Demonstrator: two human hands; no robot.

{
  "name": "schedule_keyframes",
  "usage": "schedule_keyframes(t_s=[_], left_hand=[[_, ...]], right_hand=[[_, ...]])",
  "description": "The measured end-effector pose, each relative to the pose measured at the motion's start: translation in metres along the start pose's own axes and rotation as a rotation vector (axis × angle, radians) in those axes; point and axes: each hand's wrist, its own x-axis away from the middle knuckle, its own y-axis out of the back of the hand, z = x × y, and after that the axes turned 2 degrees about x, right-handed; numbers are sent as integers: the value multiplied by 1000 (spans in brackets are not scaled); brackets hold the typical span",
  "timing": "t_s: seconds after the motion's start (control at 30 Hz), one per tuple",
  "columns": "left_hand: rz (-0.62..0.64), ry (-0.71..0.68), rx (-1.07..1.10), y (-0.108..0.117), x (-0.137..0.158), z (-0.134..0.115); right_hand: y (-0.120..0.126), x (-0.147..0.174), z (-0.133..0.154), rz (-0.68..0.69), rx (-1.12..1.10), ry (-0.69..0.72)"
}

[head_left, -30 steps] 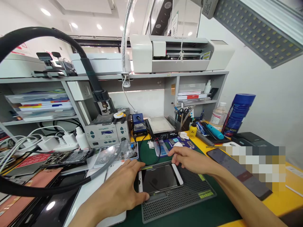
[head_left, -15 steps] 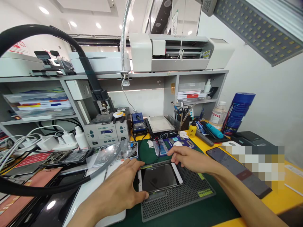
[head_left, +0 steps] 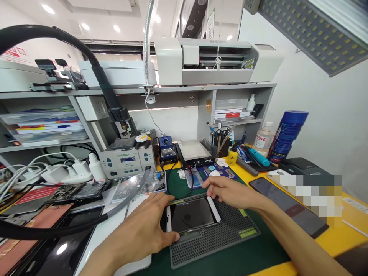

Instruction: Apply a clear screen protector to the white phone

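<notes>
L hand (head_left: 143,221) clamped across phone (head_left: 193,215), can't tell if R hand (head_left: 225,190) grips; uneven R push might crack it.

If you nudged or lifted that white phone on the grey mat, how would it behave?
The white phone is probably stiff, being a thin slab. Its glossy dark screen looks like glass, so it may be slippery and could crack if dropped. Seeming to lie flat on the mat, it would likely slide rather than roll or tip.

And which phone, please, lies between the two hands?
The white-framed phone on the grey mat, between left hand and right hand; the dark phone lies apart, right of both.
</notes>
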Motion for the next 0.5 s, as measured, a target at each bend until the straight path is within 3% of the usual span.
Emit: schedule_keyframes(t_s=[0.5], left_hand=[[-4,0,12,0,0,0]], right_hand=[[0,0,0,11,4,-27]])
